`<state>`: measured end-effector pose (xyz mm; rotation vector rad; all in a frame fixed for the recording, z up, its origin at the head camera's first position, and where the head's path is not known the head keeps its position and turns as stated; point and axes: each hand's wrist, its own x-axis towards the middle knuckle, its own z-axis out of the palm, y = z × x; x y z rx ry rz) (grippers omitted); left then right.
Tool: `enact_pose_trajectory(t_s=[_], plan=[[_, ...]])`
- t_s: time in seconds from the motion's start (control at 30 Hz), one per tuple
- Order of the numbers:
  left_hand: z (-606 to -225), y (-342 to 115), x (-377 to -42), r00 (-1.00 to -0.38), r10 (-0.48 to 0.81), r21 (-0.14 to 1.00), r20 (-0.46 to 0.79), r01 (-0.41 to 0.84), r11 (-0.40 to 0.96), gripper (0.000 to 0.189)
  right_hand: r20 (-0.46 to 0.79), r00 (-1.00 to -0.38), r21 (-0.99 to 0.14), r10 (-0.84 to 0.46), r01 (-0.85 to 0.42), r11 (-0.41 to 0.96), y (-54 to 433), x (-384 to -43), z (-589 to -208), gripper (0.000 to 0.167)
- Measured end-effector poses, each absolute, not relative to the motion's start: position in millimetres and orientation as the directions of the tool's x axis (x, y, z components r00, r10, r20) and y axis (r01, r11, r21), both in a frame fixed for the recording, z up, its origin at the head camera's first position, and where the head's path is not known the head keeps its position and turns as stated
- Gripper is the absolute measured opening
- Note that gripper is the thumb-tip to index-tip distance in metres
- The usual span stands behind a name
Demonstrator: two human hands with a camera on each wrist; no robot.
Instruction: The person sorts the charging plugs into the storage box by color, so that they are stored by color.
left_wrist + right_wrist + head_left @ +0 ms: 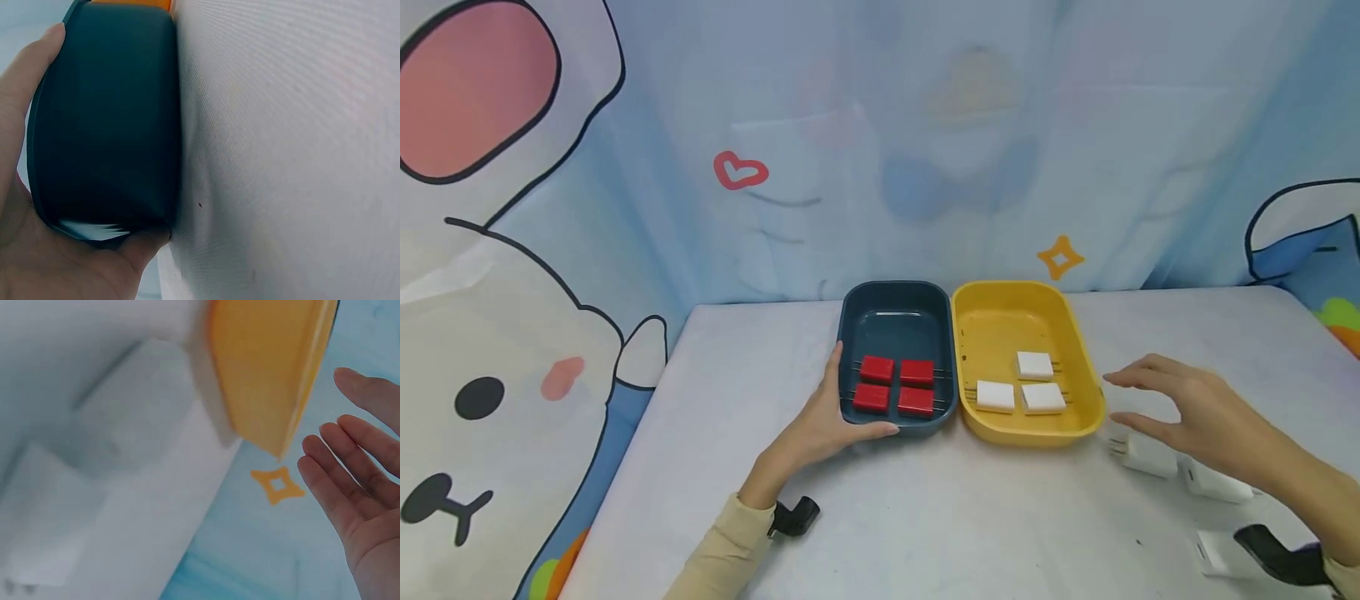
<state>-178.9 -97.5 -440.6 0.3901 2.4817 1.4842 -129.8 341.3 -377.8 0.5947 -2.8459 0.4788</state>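
My left hand [831,408] holds the dark blue bin [898,296] at its left front corner, fingers along the left wall and thumb across the front. In the left wrist view the thumb presses low on the bin's outer wall [112,112]. Several red plug adapters [917,402] with metal prongs lie inside in two rows. The yellow bin [1000,297] stands against its right side with three white plug adapters [1042,398] in it. My right hand [1187,404] hovers right of the yellow bin, thumb and fingers apart, holding nothing.
On the white table [1000,517], more white plug adapters [1150,456] lie below and beside the right hand, one [1221,554] partly hidden by the black wrist camera [1281,554]. A printed curtain [880,125] hangs behind the table's far edge.
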Motion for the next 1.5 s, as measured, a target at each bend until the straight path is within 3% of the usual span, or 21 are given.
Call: enact_pose_trajectory(t_s=[0.3, 0.7, 1.23, 1.5], plan=[[-439.4, -96.2, -180.6, -0.935, 0.351, 0.889, -0.043, 0.125, 0.441, 0.132, 0.103, -0.952, -0.272, -0.287, -0.304, 0.913, 366.6, -104.0, -420.8, 0.049], [-443.6, -99.0, -180.6, -0.915, 0.401, 0.910, 0.033, 0.194, 0.367, 0.130, -0.015, -0.972, -0.246, -0.234, -0.224, 0.943, 371.1, -109.6, -437.5, 0.053], [-442.3, -100.5, -181.8, -0.915, 0.401, 0.905, 0.029, 0.194, 0.378, 0.133, 0.013, -0.972, -0.241, -0.234, -0.230, 0.943, 371.9, -111.4, -432.7, 0.054], [-437.9, -99.2, -178.5, -0.939, 0.338, 0.878, -0.065, 0.108, 0.467, 0.134, 0.171, -0.961, -0.210, -0.217, -0.250, 0.945, 374.0, -116.5, -414.5, 0.052]])
